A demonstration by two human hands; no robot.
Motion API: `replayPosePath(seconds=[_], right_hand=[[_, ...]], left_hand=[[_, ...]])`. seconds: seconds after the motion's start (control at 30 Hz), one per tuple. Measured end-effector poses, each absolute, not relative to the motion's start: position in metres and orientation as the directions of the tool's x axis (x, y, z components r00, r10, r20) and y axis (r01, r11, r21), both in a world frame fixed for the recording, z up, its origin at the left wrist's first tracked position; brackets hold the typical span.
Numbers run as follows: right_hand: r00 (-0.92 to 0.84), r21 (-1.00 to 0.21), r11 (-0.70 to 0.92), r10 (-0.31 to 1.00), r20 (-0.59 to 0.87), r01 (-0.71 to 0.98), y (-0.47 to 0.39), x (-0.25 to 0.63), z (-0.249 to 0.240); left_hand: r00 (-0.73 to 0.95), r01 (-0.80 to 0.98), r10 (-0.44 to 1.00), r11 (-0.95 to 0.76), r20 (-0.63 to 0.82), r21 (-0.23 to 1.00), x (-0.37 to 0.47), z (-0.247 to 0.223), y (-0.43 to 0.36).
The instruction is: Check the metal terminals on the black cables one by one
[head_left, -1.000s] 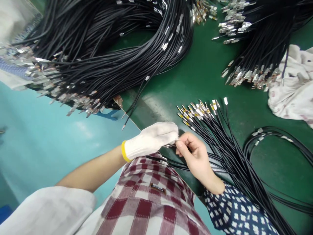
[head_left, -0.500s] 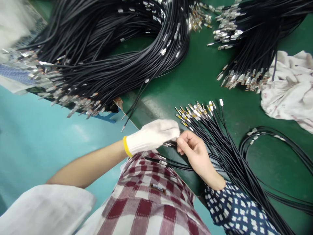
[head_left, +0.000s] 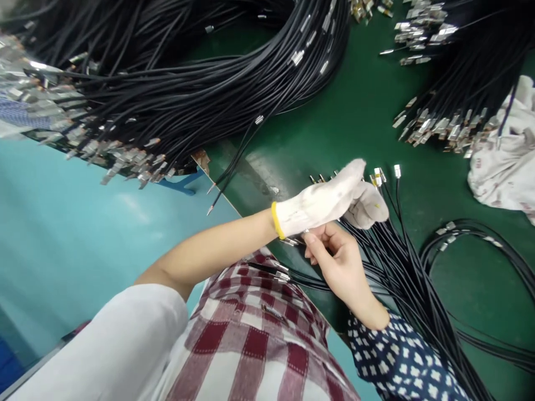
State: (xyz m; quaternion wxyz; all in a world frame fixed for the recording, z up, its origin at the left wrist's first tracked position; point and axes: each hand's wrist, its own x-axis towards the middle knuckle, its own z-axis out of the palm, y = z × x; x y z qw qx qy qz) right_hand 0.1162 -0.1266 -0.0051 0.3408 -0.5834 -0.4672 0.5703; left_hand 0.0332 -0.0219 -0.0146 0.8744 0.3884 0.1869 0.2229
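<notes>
My left hand (head_left: 330, 197), in a white glove with a yellow cuff, reaches over a bundle of black cables (head_left: 397, 262) near their metal-tipped ends. Its fingers and thumb are spread, and nothing shows between them. Below it, my bare right hand (head_left: 336, 256) pinches a small metal cable end between thumb and index finger, partly hidden under the glove's wrist. A few other cables with metal ends (head_left: 282, 274) lie just left of my right hand at the table edge.
A large pile of black cables (head_left: 200, 106) with metal ends covers the upper left. Another cable bundle (head_left: 472, 72) lies upper right beside a crumpled white cloth (head_left: 497, 167). A coiled cable loop (head_left: 434, 239) rests at right on the green table (head_left: 338, 133).
My left hand has moved right and up, away from my right fingertips to above the cable ends, and its fingers have opened. My right hand has stayed nearly still. The view has shifted slightly.
</notes>
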Motion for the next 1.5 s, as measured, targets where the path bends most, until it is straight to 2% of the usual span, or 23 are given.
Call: replayPosePath(seconds=[0.37,0.53,0.93,1.13,1.23,1.3,1.37,1.43,1.5], right_hand=[[-0.043,-0.920,-0.328,0.938,-0.344,0.215,-0.128,0.113,-0.003],[-0.038,-0.911,-0.339,0.933,-0.357,0.236,-0.126,0.113,-0.002],[-0.057,-0.895,-0.413,0.902,-0.427,0.168,-0.123,0.114,-0.001],[-0.145,-0.913,-0.400,0.902,-0.408,0.082,-0.120,0.122,-0.003],[-0.158,-0.926,-0.372,0.912,-0.379,0.069,-0.122,0.124,-0.007],[-0.161,-0.943,-0.325,0.929,-0.332,0.070,-0.126,0.125,-0.010],[-0.161,-0.969,-0.210,0.960,-0.230,0.130,-0.130,0.127,-0.012],[-0.175,-0.943,-0.008,0.982,-0.070,0.332,-0.135,0.132,-0.011],[-0.229,-0.767,0.201,0.971,0.073,0.610,-0.139,0.138,-0.005]], left_hand=[[0.826,-0.183,0.500,0.674,-0.260,0.716,0.035,-0.021,-0.020],[0.839,-0.179,0.481,0.687,-0.255,0.704,0.036,-0.022,-0.019],[0.807,-0.123,0.452,0.759,-0.381,0.640,0.033,-0.008,-0.017],[0.832,-0.275,0.457,0.832,-0.314,0.482,0.027,-0.018,-0.012],[0.840,-0.311,0.468,0.830,-0.276,0.462,0.024,-0.024,-0.012],[0.838,-0.319,0.482,0.813,-0.257,0.487,0.021,-0.023,-0.013],[0.808,-0.355,0.539,0.769,-0.239,0.531,0.016,-0.019,-0.013],[0.725,-0.434,0.653,0.680,-0.219,0.590,0.009,-0.013,-0.011],[0.599,-0.485,0.774,0.553,-0.203,0.678,-0.003,-0.007,-0.008]])
